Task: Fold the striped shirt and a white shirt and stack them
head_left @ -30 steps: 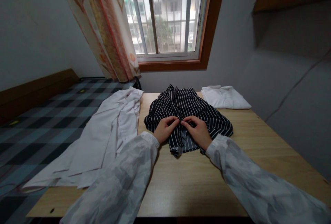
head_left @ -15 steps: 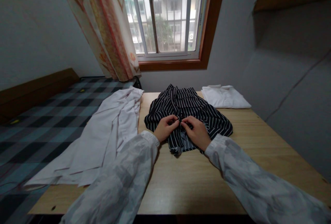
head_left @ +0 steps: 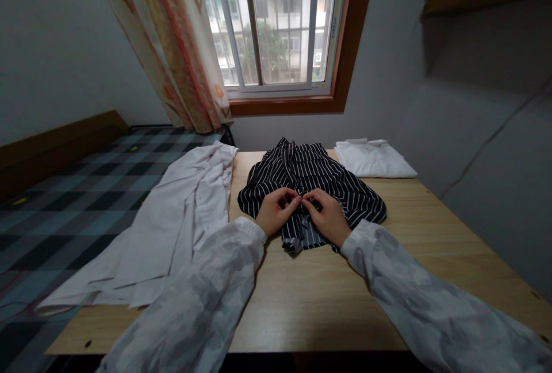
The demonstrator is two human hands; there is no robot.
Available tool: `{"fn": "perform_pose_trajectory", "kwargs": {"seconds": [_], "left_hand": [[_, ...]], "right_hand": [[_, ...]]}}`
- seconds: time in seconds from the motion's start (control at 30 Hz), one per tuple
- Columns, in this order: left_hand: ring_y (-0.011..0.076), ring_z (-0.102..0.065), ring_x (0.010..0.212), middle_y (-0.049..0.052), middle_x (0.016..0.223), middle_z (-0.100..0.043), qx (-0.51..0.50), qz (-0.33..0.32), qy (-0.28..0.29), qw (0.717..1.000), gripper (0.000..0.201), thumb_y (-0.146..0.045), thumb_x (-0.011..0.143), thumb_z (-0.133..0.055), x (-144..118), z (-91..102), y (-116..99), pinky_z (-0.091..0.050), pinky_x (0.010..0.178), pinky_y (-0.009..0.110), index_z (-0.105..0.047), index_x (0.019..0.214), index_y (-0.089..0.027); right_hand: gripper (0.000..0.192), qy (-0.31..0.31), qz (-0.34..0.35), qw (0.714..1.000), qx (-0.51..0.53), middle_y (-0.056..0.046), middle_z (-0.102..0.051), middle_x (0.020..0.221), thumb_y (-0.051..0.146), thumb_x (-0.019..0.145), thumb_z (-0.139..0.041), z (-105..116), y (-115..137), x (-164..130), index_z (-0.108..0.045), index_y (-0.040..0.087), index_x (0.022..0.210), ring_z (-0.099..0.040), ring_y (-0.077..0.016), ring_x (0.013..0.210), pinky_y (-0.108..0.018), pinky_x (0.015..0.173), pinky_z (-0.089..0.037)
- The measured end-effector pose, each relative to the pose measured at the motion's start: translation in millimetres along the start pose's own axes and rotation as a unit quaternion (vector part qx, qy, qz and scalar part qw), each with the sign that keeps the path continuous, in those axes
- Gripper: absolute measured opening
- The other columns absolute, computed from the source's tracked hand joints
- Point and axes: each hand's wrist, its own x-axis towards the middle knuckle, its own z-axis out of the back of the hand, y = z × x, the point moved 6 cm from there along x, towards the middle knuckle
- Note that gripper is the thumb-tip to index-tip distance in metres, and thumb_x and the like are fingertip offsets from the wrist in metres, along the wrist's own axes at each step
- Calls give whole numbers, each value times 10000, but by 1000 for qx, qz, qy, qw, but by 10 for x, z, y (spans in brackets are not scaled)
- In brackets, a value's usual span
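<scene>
Hands barely shifted: left hand [head_left: 275,216], right hand [head_left: 328,218] grip pinching crumpled black-white striped shirt [head_left: 310,180] front.

Both hands are meeting on the striped shirt [head_left: 308,177], which is lying at the table's [head_left: 302,304] centre. The left hand [head_left: 276,215] and right hand [head_left: 328,216] are pinching its front edges together, fingertips touching. At nine o'clock a white garment [head_left: 172,229] is draping over the table edge; at two o'clock a folded white shirt [head_left: 373,158] is lying.
</scene>
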Motion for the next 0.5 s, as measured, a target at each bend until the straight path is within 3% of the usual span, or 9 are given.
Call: {"fn": "perform_pose_trajectory", "kwargs": {"seconds": [0.5], "left_hand": [[203, -747, 829, 92, 961, -846, -101, 77, 27, 991, 311, -457, 882, -844, 42, -17, 220, -587, 783, 322, -864, 983, -163]], "right_hand": [[125, -11, 7, 1000, 2, -54, -751, 962, 295, 1047, -640, -5, -61, -8, -703, 232, 958, -706, -249, 941, -373, 868, -526]]}}
